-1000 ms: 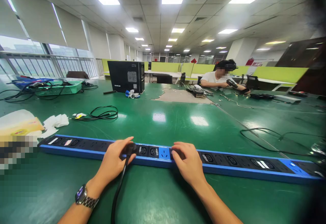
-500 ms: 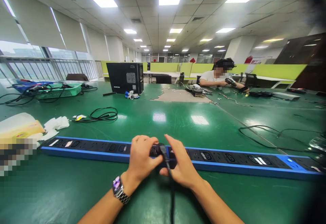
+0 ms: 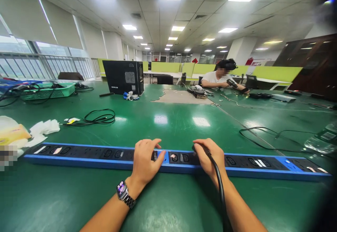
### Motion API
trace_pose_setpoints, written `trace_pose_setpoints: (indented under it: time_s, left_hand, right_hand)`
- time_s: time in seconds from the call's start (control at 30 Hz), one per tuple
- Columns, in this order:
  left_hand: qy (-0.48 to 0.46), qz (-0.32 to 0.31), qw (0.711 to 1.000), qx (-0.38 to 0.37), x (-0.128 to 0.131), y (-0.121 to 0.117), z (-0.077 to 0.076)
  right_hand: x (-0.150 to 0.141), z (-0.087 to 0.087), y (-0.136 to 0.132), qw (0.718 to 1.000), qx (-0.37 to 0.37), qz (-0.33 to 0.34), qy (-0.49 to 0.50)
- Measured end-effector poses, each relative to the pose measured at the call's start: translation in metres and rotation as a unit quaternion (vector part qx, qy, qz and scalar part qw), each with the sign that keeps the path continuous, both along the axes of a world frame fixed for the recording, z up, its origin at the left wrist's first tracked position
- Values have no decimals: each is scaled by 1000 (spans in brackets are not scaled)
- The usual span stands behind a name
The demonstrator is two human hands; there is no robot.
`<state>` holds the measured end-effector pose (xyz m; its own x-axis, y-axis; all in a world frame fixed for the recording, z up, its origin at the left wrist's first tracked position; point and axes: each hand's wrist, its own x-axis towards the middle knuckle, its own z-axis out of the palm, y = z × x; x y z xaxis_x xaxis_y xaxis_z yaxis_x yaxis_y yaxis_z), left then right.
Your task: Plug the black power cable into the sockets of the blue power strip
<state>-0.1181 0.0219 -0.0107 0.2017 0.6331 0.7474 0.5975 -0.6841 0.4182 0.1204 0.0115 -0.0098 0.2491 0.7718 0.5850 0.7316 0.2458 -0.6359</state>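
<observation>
A long blue power strip point(image 3: 244, 171) with black socket panels lies across the green table in front of me. My left hand point(image 3: 144, 158) is curved over its middle, gripping it, with the fingers at the far edge and the thumb apart on the top. A watch point(image 3: 122, 190) is on the left wrist. To the right, my right hand point(image 3: 212, 156) is closed round the plug of a thick black power cord point(image 3: 220, 186), over the strip's sockets. The fingers mostly hide the plug, and I cannot tell whether it touches a socket. The cord runs down past my right wrist.
A coiled black cable point(image 3: 101, 117) lies beyond the strip. A black computer case point(image 3: 118, 78) and a green basket point(image 3: 61, 90) stand farther left. A plastic bottle point(image 3: 322, 139) and loose cable point(image 3: 259, 130) are at right. Another person point(image 3: 214, 79) sits across the table.
The plug, earlier between my two hands at the strip's middle, is now in my right hand, which has moved right along the strip. My left hand stays on the strip; the view has shifted slightly.
</observation>
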Motion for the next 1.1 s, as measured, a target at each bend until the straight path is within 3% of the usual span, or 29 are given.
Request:
trace_pose_setpoints:
  time_s: [0.17,0.43,0.6,0.77,1.1]
  left_hand:
    - [-7,-9,1000,-9,3,0,-1]
    - [-6,-38,999,-20,8,-5,-2]
    - [9,-57,998,-25,12,-10,-2]
    - [9,-80,996,-30,15,-13,-4]
    - [-18,-92,995,-35,17,-11,-8]
  right_hand:
    - [6,-2,-1,996,-77,13,-40]
    - [16,-4,-7,995,-88,18,-35]
    - [8,-4,-11,990,-74,58,-108]
    - [-8,-15,-15,985,-45,26,-167]
    - [0,-25,-21,990,-40,-23,-130]
